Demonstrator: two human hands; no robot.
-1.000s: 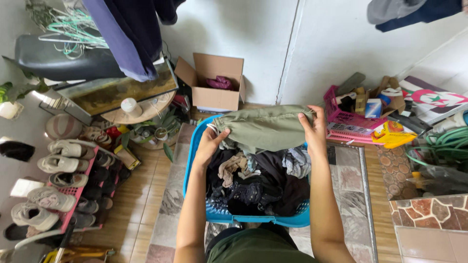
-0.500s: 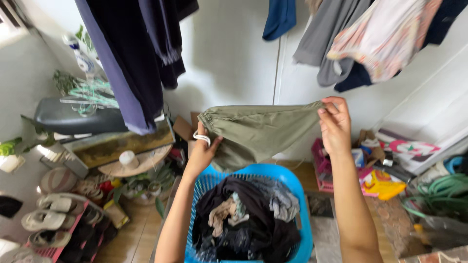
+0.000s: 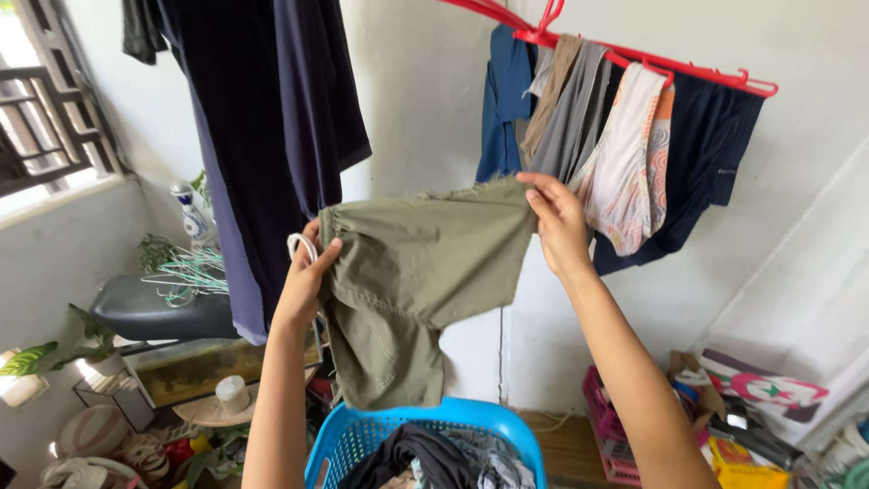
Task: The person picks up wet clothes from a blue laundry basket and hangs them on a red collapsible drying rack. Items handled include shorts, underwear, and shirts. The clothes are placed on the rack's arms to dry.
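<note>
1. Left hand [image 3: 308,272] fingers pinch one waistband corner of the olive shorts [image 3: 416,281]; a white hanger loops beside the thumb.
2. Right hand [image 3: 554,217] fingers clamp the opposite corner, stretching the waistband flat.
3. Shorts hang at frame centre, above the blue basket [image 3: 362,435].

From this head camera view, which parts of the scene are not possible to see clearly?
- Blue laundry basket: lower part cut off by the bottom edge.
- Left hand: fingertips hidden behind the olive-green shorts.
- White cord at the left hand: its end is hidden.
- Red hanger rack: top cut off by the upper edge.
</note>
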